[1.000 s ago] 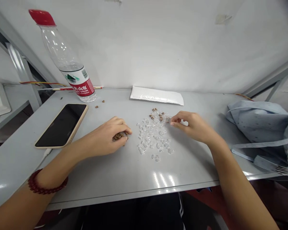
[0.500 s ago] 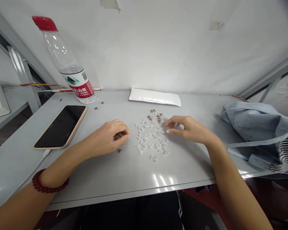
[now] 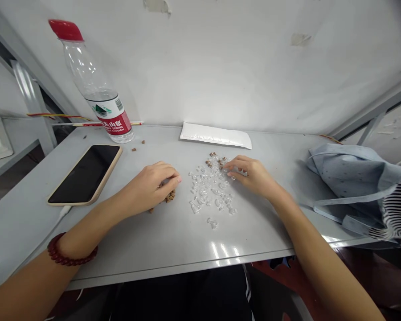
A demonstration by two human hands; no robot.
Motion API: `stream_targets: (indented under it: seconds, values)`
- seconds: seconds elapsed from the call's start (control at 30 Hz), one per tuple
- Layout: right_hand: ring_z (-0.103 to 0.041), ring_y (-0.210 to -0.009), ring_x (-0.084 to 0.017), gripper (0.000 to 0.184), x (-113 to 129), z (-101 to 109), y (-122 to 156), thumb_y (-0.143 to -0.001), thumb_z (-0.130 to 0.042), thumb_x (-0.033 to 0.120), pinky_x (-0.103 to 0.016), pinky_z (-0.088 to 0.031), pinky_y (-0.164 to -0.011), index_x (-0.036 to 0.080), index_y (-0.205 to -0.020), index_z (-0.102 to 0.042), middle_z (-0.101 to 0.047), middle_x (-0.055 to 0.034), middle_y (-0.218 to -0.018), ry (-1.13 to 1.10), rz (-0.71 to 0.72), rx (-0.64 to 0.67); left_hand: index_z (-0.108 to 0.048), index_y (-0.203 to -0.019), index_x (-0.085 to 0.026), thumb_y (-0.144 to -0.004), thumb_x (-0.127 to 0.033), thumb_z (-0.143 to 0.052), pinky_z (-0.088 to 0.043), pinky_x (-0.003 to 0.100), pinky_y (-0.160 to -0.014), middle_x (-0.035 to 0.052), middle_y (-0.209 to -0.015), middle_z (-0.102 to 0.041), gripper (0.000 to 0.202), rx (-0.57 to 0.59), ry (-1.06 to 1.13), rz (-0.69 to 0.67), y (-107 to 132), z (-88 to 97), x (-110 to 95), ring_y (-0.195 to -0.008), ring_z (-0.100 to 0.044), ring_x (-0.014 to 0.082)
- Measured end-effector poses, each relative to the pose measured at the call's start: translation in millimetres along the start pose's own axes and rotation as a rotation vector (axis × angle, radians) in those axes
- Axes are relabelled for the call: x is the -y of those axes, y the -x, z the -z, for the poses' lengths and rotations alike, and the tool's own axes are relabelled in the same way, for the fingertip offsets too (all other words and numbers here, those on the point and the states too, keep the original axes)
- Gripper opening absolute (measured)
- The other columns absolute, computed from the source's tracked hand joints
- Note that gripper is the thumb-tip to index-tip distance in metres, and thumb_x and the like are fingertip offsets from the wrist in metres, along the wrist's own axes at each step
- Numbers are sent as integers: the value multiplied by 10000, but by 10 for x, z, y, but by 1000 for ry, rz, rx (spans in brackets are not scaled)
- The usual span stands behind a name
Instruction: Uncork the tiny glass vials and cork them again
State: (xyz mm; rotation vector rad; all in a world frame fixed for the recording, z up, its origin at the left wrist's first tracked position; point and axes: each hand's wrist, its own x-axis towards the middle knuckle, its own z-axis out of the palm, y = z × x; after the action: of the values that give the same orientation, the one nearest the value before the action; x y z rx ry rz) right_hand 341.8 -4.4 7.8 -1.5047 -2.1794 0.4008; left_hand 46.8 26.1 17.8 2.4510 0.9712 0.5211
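Note:
My left hand [image 3: 155, 183] rests on the table, curled over a small heap of brown chunks [image 3: 170, 196], its thumb and index fingertips together. Whether any chunks are inside it is hidden. To its right lies a spread of small clear plastic pieces [image 3: 203, 191], several ring-like. A cluster of brown chunks [image 3: 213, 161] is mixed in at the spread's far side. My right hand [image 3: 252, 173] reaches in from the right, fingers bent and thumb slightly apart from the index. Its fingertips are at the clear and brown pieces; nothing is plainly held.
A phone [image 3: 87, 174] with a white cable lies on the left, in front of a red-capped water bottle [image 3: 110, 113]. Two loose brown chunks sit near the bottle. A white packet [image 3: 215, 135] lies by the wall. Light-blue cloth [image 3: 347, 174] covers the right end.
My right hand has moved slightly left and away from me, towards the brown chunks. More of the brown heap shows under my left hand. Some near clear pieces have shifted slightly.

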Motion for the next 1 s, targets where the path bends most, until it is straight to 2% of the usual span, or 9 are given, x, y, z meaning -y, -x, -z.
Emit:
stream_targets:
  seconds: [0.17, 0.3, 0.4, 0.5, 0.6, 0.7, 0.8, 1.0]
  values:
    - [-591, -811, -189, 193, -38, -33, -5, -873, -505, 238, -341, -469, -707, 183, -1001, -640, -615, -88, -960, 61, -24, 47, -574, -698, -188, -927, -272, -411, -454, 302, -684, 16, -719, -647, 294, -20, -36, 14, 2, 15, -12, -774, -578, 181]
    - [-593, -773, -197, 185, -46, 4, 4, -874, -513, 279, -347, -464, -690, 173, -989, -612, -653, -84, -897, 61, -97, 29, -604, -730, -184, -934, -293, -404, -460, 303, -690, 25, -761, -659, 306, -59, -32, 33, 3, 29, -26, -788, -590, 184]
    - [-591, -746, -191, 217, -19, 69, 24, -876, -525, 312, -340, -462, -672, 166, -1025, -587, -673, -85, -900, 24, -145, -34, -648, -782, -181, -936, -297, -408, -472, 310, -705, 34, -825, -688, 307, -108, 12, 79, 0, 50, -41, -798, -614, 188]
    - [-586, -715, -181, 209, 66, 128, 45, -869, -551, 315, -334, -467, -666, 177, -1016, -606, -669, -61, -836, -2, -141, -167, -666, -810, -187, -934, -317, -420, -484, 301, -735, 29, -864, -703, 304, -136, 114, 148, -4, 71, -59, -836, -633, 189]
    - [-585, -703, -168, 170, 217, 128, 60, -874, -565, 282, -324, -474, -667, 203, -1000, -647, -636, -29, -754, -13, -26, -303, -670, -835, -195, -929, -351, -434, -484, 292, -724, 21, -859, -705, 297, -137, 181, 208, -3, 73, -90, -822, -636, 184]
    - [-585, -687, -149, 145, 401, 40, 68, -844, -624, 217, -304, -482, -642, 209, -981, -670, -623, -14, -733, -98, 167, -382, -663, -861, -192, -925, -386, -440, -471, 262, -622, 16, -834, -693, 303, -103, 233, 250, -1, 38, -158, -696, -608, 155]
    - [-591, -712, -141, 176, 572, -93, 76, -832, -631, 142, -302, -502, -662, 182, -999, -670, -641, -33, -780, -201, 311, -364, -665, -862, -189, -912, -373, -472, -438, 219, -545, 3, -800, -668, 272, -63, 327, 212, 0, -26, -254, -622, -559, 119]
    - [-558, -726, -145, 124, 744, -261, 86, -847, -596, 96, -304, -498, -658, 133, -941, -669, -617, -57, -773, -238, 424, -291, -671, -830, -190, -889, -358, -526, -391, 189, -518, -15, -763, -631, 229, 18, 417, 97, -2, -142, -404, -619, -508, 98]
